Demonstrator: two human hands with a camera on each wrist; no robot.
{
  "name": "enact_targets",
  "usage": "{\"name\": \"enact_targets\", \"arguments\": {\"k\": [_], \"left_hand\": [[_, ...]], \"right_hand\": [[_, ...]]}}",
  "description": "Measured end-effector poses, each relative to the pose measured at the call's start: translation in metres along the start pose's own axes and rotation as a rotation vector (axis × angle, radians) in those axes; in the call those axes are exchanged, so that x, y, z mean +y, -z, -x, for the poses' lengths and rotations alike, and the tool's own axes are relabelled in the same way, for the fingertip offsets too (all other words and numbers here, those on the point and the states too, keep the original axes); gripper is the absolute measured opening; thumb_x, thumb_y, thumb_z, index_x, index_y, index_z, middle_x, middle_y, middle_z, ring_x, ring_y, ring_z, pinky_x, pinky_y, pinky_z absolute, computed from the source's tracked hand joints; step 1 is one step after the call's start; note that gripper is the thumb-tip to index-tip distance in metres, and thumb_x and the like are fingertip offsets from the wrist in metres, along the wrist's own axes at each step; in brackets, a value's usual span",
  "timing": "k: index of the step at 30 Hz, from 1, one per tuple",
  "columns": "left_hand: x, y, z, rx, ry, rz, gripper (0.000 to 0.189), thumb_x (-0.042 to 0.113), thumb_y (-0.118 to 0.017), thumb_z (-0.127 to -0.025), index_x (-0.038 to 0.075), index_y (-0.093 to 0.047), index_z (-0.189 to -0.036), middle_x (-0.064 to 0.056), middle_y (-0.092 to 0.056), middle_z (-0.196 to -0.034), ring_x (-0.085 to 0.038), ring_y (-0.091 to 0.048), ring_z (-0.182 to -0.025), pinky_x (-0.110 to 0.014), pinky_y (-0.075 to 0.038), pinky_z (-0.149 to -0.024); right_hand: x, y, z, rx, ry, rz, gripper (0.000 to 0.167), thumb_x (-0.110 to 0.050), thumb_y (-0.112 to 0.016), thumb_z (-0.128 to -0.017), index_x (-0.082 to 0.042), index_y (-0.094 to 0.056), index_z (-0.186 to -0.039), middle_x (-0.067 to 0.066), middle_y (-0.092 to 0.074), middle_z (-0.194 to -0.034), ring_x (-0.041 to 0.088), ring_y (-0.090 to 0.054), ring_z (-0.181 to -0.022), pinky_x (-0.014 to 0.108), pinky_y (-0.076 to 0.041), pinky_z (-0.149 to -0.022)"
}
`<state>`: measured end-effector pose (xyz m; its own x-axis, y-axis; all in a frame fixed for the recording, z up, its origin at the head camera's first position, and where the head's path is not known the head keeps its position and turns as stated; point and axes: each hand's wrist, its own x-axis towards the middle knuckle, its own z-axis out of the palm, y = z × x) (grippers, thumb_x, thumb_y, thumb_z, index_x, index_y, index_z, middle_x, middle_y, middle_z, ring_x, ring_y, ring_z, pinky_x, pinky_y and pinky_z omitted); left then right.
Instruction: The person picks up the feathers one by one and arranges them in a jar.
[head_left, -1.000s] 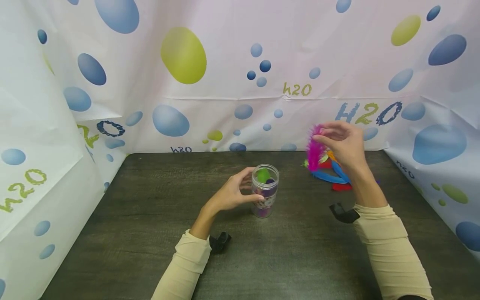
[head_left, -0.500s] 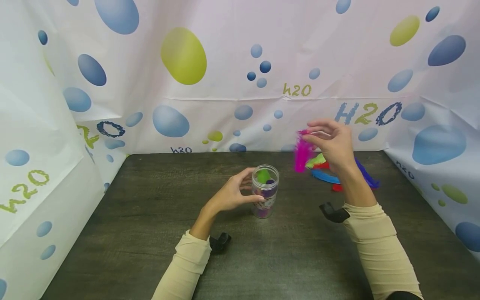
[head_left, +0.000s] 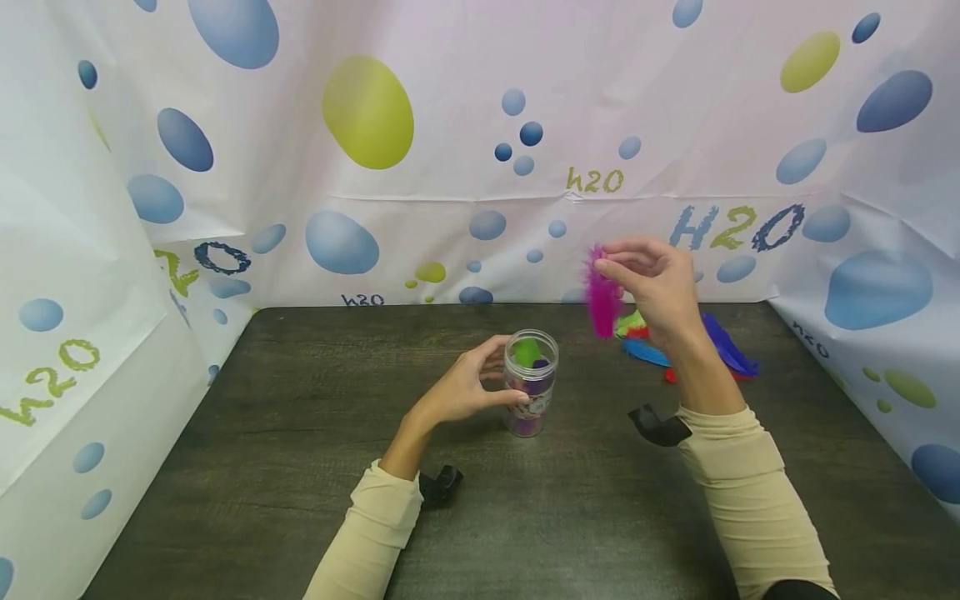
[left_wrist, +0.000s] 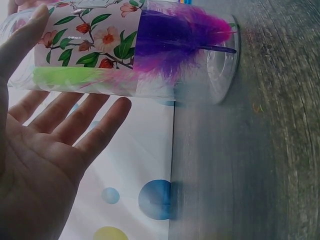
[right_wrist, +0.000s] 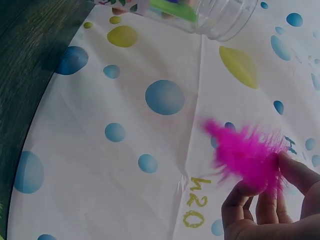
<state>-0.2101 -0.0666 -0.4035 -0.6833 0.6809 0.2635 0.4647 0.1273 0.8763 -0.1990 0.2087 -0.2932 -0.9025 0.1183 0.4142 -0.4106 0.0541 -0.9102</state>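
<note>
A clear jar (head_left: 530,383) stands upright and uncapped on the dark table, with purple, pink and green feathers inside and a floral label (left_wrist: 90,37) round its side. My left hand (head_left: 468,385) is curled round the jar from the left, thumb in front and fingers behind. Up and to the right of the jar, my right hand (head_left: 654,283) pinches a bright pink feather (head_left: 602,300) between thumb and fingers. In the right wrist view the fluffy feather (right_wrist: 247,155) spreads out from the fingertips, and the jar's open mouth (right_wrist: 232,17) shows at the top.
On the table (head_left: 315,433), behind and right of my right wrist, lies a loose pile with a dark blue feather (head_left: 727,346), a light blue feather (head_left: 647,352), and red and green ones, partly hidden by the arm. A patterned curtain (head_left: 450,167) hangs behind the table.
My right hand has carried the pink feather leftward, away from the pile and closer to the jar, slowing in the last half second. The left hand and the jar have stayed put.
</note>
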Motion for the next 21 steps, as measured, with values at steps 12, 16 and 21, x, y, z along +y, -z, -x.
{"name": "enact_targets", "arguments": {"k": [12, 16, 21], "left_hand": [[0.002, 0.000, 0.000, 0.000, 0.008, 0.006, 0.071, 0.002, -0.080, -0.090, 0.001, -0.043, -0.151, -0.019, -0.061, -0.137, -0.033, -0.060, -0.130, -0.040, -0.055, -0.105], [0.003, 0.000, 0.000, 0.002, 0.016, 0.008, 0.071, 0.003, -0.079, -0.091, 0.001, -0.043, -0.152, -0.018, -0.061, -0.137, -0.033, -0.060, -0.131, -0.041, -0.054, -0.105], [0.004, 0.001, 0.000, 0.002, 0.027, 0.007, 0.070, 0.004, -0.079, -0.091, 0.001, -0.043, -0.152, -0.018, -0.061, -0.138, -0.033, -0.060, -0.131, -0.042, -0.054, -0.106]], "right_hand": [[-0.008, -0.010, 0.002, -0.029, 0.006, -0.069, 0.014, 0.002, -0.078, -0.090, -0.007, -0.077, -0.101, -0.001, -0.075, -0.086, 0.014, -0.075, -0.084, 0.020, -0.061, -0.076], [-0.010, -0.014, 0.002, -0.040, 0.013, -0.080, 0.016, 0.005, -0.078, -0.089, -0.006, -0.076, -0.102, 0.002, -0.074, -0.086, 0.014, -0.076, -0.082, 0.021, -0.061, -0.073], [-0.008, -0.020, 0.002, -0.060, 0.044, -0.115, 0.018, 0.010, -0.076, -0.089, -0.003, -0.076, -0.101, 0.002, -0.074, -0.086, 0.014, -0.075, -0.076, 0.021, -0.060, -0.068]]}}
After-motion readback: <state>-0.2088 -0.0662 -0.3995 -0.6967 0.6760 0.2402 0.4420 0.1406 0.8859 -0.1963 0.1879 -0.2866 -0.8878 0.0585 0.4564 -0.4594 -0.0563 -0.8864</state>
